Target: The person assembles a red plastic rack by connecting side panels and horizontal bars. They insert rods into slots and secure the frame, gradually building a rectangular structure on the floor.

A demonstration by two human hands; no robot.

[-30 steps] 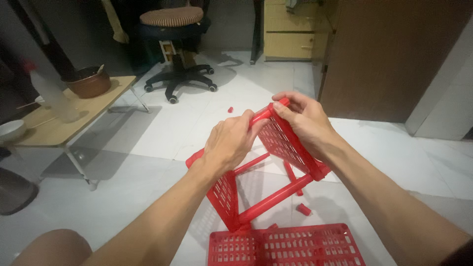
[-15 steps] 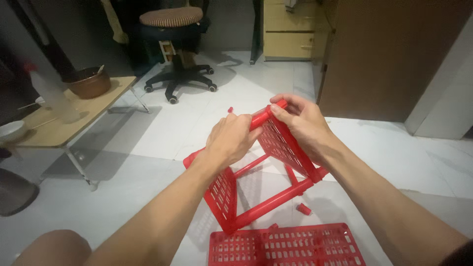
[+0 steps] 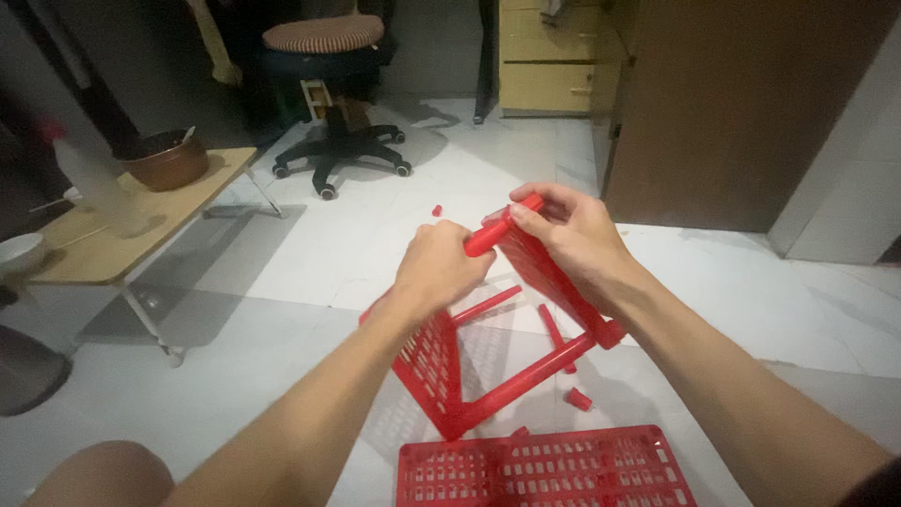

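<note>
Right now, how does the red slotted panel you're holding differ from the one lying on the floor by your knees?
The held panel stands tilted and joined to red tubes, gripped at its top by the left hand and right hand. The floor panel lies flat, loose and untouched, showing its whole face; the held one shows nearly edge-on. Both are red slotted plastic.

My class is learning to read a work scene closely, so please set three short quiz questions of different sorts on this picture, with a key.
1. True or false: both hands grip the red plastic tube at the top of the red slotted plastic rack.
2. Which lies flat on the white tiled floor nearest the camera? A) a red slotted plastic panel B) a brown bowl C) a striped cushion
3. Fill in: the brown bowl stands on a low wooden ____.

Key
1. True: left hand and right hand hold the tube on the rack.
2. A: the panel on the floor.
3. Table: bowl, table.
</note>
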